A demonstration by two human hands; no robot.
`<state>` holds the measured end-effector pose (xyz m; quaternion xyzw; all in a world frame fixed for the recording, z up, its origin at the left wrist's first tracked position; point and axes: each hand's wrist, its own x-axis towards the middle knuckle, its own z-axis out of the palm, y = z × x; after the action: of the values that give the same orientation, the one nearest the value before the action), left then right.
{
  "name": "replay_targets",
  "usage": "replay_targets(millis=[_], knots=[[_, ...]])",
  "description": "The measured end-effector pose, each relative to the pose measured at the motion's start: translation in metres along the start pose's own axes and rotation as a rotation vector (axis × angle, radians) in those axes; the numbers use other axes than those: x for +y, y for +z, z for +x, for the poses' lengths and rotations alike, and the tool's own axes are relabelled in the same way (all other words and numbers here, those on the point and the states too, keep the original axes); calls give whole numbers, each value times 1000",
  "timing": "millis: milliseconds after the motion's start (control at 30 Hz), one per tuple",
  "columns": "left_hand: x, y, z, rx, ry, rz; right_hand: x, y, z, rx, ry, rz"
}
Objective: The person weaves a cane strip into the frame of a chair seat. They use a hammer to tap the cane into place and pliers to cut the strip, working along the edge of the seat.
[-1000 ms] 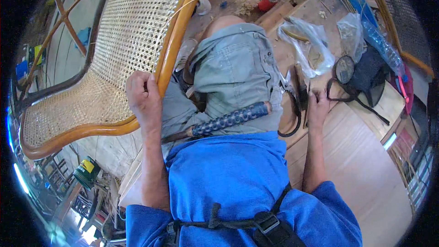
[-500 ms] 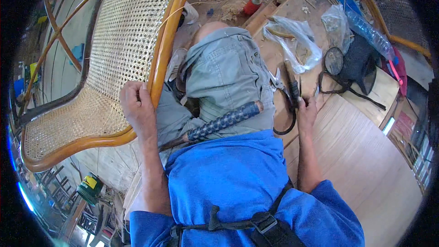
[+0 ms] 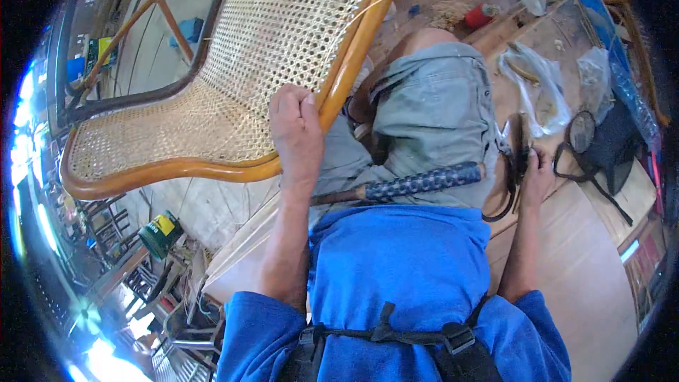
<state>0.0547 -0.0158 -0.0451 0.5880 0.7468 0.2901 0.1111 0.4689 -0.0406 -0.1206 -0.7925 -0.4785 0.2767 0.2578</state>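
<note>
A woven cane chair (image 3: 233, 78) with a glossy orange-brown rattan rim (image 3: 353, 42) leans across my left side. My left hand (image 3: 296, 134) is closed at the rim, fingers curled over the cane edge; whatever they pinch is hidden. A thin loose cane strand (image 3: 382, 1) arcs off the rim higher up. On the wooden board to my right, my right hand (image 3: 539, 173) has its fingers drawn together beside a dark-handled tool (image 3: 518, 145); what they hold cannot be made out. Across my lap lies a tool with a blue-and-black patterned grip (image 3: 424, 182).
Clear plastic bags (image 3: 541, 92) and a black cloth bag with a strap (image 3: 612, 145) lie on the board at right. A red spool (image 3: 481, 15) stands beyond my knee. A green bucket (image 3: 161, 233) sits on the floor at lower left, near stacked chair frames (image 3: 113, 233).
The view has swung left, so the chair, my lap and the board appear farther right. My left hand stays at the rim, and my right hand stays beside the dark-handled tool.
</note>
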Motion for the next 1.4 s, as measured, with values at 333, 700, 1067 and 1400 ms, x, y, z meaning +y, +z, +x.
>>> replay_targets(millis=[333, 700, 1067, 1400], knots=[[9, -1, -2, 72, -45, 63, -84, -13, 21, -4, -142, -14], [10, 1, -14, 169, 80, 236, -290, 147, -1, -327, -1450, 83], [8, 3, -20, 171, 156, 415, -276, 163, -4, -506, -1402, -133], [8, 4, -13, 89, 55, 428, -261, 157, -3, -606, -1398, -16]])
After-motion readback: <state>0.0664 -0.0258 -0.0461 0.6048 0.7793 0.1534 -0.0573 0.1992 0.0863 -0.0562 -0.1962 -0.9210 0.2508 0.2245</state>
